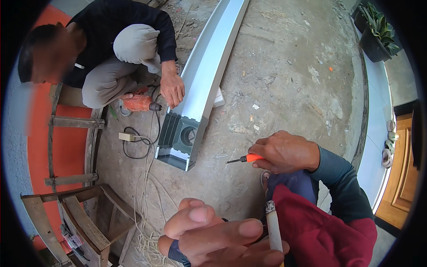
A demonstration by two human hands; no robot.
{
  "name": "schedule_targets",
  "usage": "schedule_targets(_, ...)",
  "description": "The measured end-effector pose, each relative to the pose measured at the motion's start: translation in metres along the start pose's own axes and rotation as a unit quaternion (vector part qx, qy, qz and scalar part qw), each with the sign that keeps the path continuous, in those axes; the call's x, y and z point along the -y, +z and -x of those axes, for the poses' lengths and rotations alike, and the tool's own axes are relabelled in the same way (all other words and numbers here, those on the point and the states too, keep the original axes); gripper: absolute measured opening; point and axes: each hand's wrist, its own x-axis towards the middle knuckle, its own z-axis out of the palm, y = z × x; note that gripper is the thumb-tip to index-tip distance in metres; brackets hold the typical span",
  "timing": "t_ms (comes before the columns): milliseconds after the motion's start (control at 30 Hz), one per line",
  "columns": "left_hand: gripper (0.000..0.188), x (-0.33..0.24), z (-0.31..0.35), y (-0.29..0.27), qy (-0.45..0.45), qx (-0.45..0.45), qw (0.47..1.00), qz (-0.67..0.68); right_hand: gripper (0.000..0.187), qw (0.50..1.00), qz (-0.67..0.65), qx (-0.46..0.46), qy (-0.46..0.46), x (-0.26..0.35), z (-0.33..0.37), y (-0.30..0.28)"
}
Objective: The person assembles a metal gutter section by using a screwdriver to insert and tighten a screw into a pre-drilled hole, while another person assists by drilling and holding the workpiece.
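Two hands: right hand (284, 152) pinches an orange-handled screwdriver (243, 158); left hand (218, 238) curls around a cigarette (273, 227), grey gutter (200, 84) beyond.

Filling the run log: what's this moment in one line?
left hand: holds cigarette | right hand: grips orange-handled screwdriver | co-worker's hand: on metal gutter

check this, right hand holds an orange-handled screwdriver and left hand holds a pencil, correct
Not quite. The head view shows the left hand holding a lit cigarette, not a pencil. The rest stands: the right hand holds the orange-handled screwdriver.
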Motion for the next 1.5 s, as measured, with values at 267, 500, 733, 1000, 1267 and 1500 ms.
schedule_targets(267, 0.069, 0.015, 0.037, -0.036, -0.003, -0.143, 0.990, -0.007, 0.027, 1.000, 0.010, 0.002, -0.005, 0.011, -0.002, -0.002)
schedule_targets(500, 0.030, -0.040, 0.049, -0.033, -0.193, -0.306, 0.930, -0.069, 0.030, 1.000, 0.028, 0.001, 0.010, 0.024, 0.000, 0.000)
schedule_targets(733, 0.061, -0.045, 0.068, -0.066, -0.129, -0.284, 0.950, -0.018, 0.035, 0.994, 0.094, -0.020, 0.059, 0.038, 0.010, 0.010)
schedule_targets(1000, 0.069, -0.054, 0.112, -0.133, 0.010, -0.206, 0.978, -0.040, 0.035, 0.992, 0.121, -0.024, 0.038, 0.093, 0.008, 0.012)
schedule_targets(1267, 0.050, -0.096, 0.109, -0.118, -0.051, -0.242, 0.967, -0.061, 0.033, 0.992, 0.120, -0.026, 0.036, 0.103, 0.009, 0.020)
schedule_targets(1500, 0.040, -0.119, 0.102, -0.132, -0.153, -0.185, 0.968, -0.073, 0.032, 0.989, 0.139, -0.040, 0.022, 0.106, 0.002, 0.018)
